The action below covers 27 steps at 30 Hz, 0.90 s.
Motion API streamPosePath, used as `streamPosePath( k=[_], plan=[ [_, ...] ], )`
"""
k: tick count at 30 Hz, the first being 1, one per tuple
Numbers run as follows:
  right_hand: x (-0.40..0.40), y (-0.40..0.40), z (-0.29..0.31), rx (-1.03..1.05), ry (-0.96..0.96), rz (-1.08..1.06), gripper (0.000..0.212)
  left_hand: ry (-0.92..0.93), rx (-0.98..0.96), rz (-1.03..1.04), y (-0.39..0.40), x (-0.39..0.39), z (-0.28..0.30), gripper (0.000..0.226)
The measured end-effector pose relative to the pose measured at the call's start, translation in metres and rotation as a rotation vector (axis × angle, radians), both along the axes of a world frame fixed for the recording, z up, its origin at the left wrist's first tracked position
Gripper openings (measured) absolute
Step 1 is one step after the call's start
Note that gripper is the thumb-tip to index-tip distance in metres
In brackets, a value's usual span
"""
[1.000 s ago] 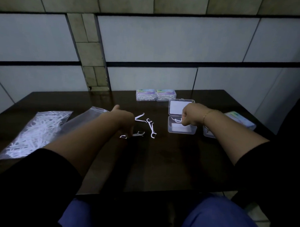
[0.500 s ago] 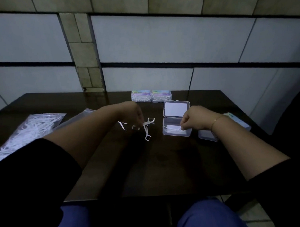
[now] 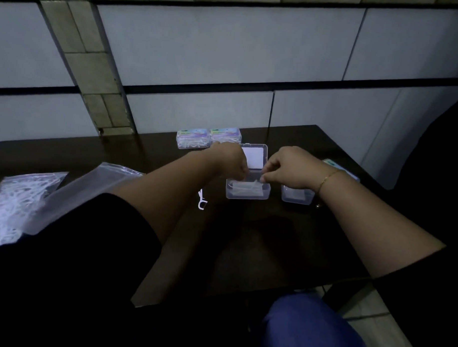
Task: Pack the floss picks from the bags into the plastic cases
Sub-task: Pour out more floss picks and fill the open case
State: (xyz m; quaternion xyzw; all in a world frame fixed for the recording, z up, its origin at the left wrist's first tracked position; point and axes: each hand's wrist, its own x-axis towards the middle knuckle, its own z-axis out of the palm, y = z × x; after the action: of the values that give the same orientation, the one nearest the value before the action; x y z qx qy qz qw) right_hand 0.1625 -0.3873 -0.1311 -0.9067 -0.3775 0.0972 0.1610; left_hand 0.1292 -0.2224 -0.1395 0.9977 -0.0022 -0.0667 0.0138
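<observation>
An open clear plastic case (image 3: pixel 248 193) sits mid-table with its lid (image 3: pixel 254 158) raised toward the wall and white floss picks lying inside. My left hand (image 3: pixel 229 161) is over the case's left rim, fingers curled down into it, and what they hold is hidden. My right hand (image 3: pixel 290 167) is over the right rim and pinches the end of a floss pick (image 3: pixel 253 186) with thumb and forefinger. One loose floss pick (image 3: pixel 201 201) lies on the table left of the case. A bag of floss picks (image 3: pixel 11 199) lies at far left.
Two filled, closed cases (image 3: pixel 208 139) stand at the back by the wall. Another clear case (image 3: pixel 297 196) sits right of the open one, with a further case (image 3: pixel 337 168) behind my right wrist. An empty clear bag (image 3: pixel 92 184) lies under my left arm. Dark wooden table (image 3: pixel 259 239).
My left hand has carried picks from the loose pile rightward to the open case. Only one loose pick stays on the table. My right hand has stayed at the case's right edge.
</observation>
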Motion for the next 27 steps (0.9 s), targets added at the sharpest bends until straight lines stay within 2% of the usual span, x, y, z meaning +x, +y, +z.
streamPosePath(
  k=[5, 9, 16, 21, 24, 27],
  plan=[
    [-0.01, 0.012, 0.004, 0.01, -0.014, -0.009, 0.023, -0.079, -0.116, 0.053, 0.021, -0.016, 0.007, 0.023],
    [-0.028, 0.044, -0.002, -0.004, -0.061, -0.032, 0.025, -0.089, -0.215, 0.2, 0.055, -0.041, 0.01, 0.02],
    [-0.066, 0.106, -0.021, -0.071, -0.023, -0.152, 0.025, -0.033, 0.007, 0.349, 0.103, -0.074, -0.002, 0.029],
    [-0.079, 0.12, -0.034, -0.154, 0.001, -0.191, 0.029, 0.189, 0.235, 0.304, 0.119, -0.074, -0.018, 0.057],
    [-0.078, 0.13, -0.04, -0.148, 0.034, -0.257, 0.028, 0.215, 0.202, 0.315, 0.122, -0.071, -0.025, 0.059],
    [-0.076, 0.138, -0.036, -0.174, 0.086, -0.317, 0.03, 0.155, 0.09, 0.349, 0.124, -0.064, -0.031, 0.041]
  ],
)
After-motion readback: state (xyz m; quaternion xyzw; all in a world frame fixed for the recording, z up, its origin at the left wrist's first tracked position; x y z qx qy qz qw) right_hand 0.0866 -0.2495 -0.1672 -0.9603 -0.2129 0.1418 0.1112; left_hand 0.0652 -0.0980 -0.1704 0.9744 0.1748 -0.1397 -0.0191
